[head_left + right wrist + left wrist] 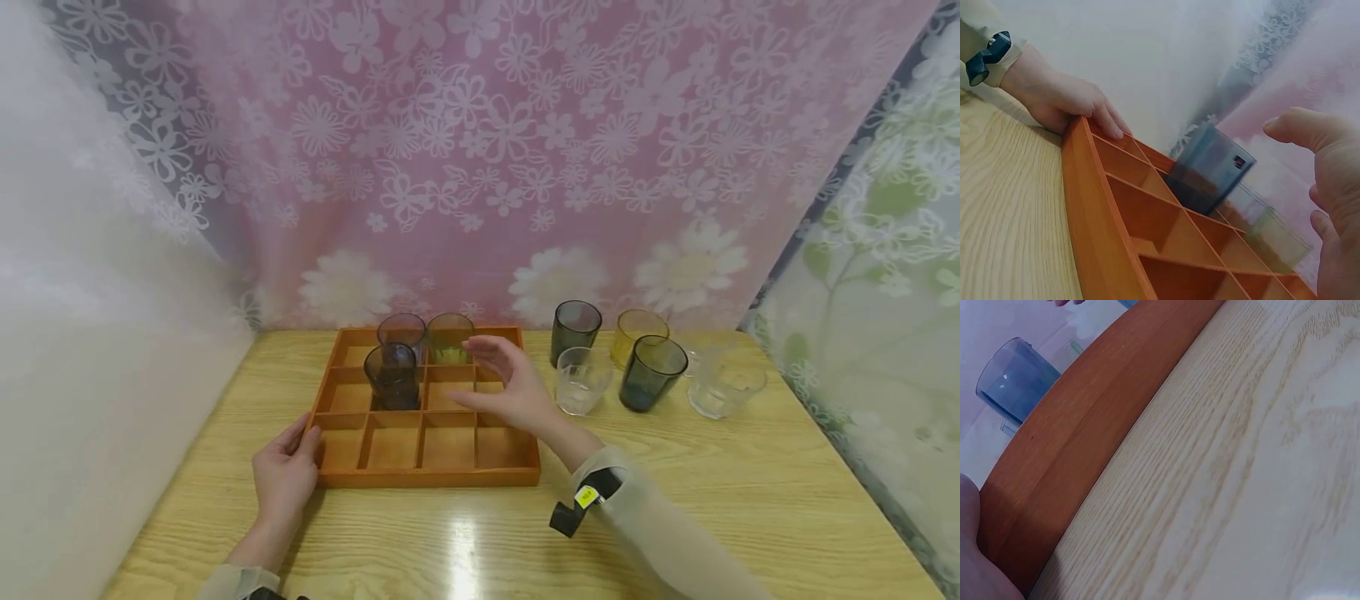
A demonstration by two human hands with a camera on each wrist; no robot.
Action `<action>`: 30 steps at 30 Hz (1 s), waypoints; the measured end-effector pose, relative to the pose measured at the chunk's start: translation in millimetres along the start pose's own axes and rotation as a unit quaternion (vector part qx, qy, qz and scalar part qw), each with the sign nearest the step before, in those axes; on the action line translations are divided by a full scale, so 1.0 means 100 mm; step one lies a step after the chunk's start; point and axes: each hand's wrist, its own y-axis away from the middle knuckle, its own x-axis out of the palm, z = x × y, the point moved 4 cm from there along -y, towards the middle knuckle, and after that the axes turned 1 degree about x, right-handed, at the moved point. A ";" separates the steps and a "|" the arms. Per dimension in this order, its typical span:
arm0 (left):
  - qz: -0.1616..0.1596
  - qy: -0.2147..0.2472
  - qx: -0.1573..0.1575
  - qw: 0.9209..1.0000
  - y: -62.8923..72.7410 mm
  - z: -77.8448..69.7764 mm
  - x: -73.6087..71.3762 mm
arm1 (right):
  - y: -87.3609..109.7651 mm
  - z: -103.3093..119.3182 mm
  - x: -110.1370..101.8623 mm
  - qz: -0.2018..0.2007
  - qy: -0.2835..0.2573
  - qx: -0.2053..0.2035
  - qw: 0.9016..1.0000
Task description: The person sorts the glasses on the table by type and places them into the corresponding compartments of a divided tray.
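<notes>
Backdrop: pink curtain (465, 208) with white flower print, hanging behind the work surface. Below it, the wood-grain table (465, 542).

Wooden tray (427, 478): flat on the table, left of centre, divided into three rows of four compartments.

My left hand (288, 467): at the tray's left side near the front corner. Grip closed around the edge; the right wrist view shows my fingers over the rim. It has hold of the tray only.

My right hand (513, 392): above the tray's right-hand columns, thumb and fingers spread well apart, gap facing left, holding nothing. Fingertips near the green glass; contact cannot be judged from the head view.

Glasses in tray, three:
- dark grey glass (392, 379), middle row, second compartment from left;
- purplish glass (401, 329), back row, second from left;
- green glass (448, 337), back row, third from left, just beside the purplish one.

Glasses on table, right of tray: smoky glass (576, 333) and yellow glass (637, 340) behind; clear tumbler (582, 383), blue-grey glass (652, 375) and faceted clear glass (723, 387) in front.

Smallest item noted: yellow label (586, 497) on my right wrist strap (602, 482).
</notes>
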 end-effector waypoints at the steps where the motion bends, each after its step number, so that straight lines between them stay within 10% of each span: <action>1: 0.000 -0.001 0.000 1.000 0.00 0.00 0.00 | 0.03 0.01 -0.04 -0.002 0.003 -0.001 1.000; 30: 0.020 0.000 -0.026 0.999 0.02 0.02 0.01 | 0.59 0.05 -1.21 -0.116 0.044 -0.011 0.992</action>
